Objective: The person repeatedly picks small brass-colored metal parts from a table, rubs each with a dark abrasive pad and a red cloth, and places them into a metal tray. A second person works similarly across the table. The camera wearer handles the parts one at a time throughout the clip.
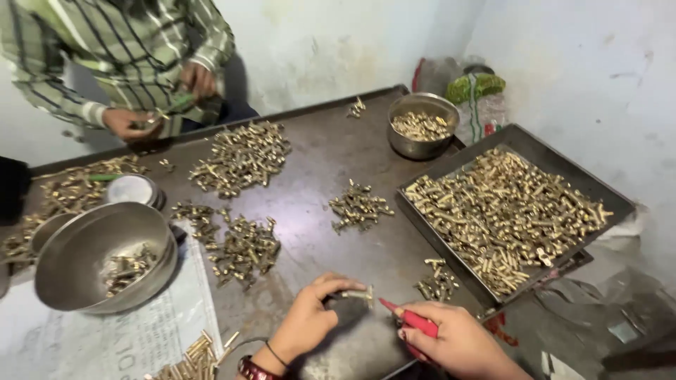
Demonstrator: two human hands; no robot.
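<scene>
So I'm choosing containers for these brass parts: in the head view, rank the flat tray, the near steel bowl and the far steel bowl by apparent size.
1. Flat tray
2. Near steel bowl
3. Far steel bowl

The bowls' gap may be partly nearness to the camera.

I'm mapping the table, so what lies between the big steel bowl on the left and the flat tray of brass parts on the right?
In the head view, between the big steel bowl and the tray lie two loose heaps of brass parts on the dark table.

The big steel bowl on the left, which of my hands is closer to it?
Left. Your left hand is just right of the steel bowl; your right hand, holding a red tool, lies farther right.
</scene>
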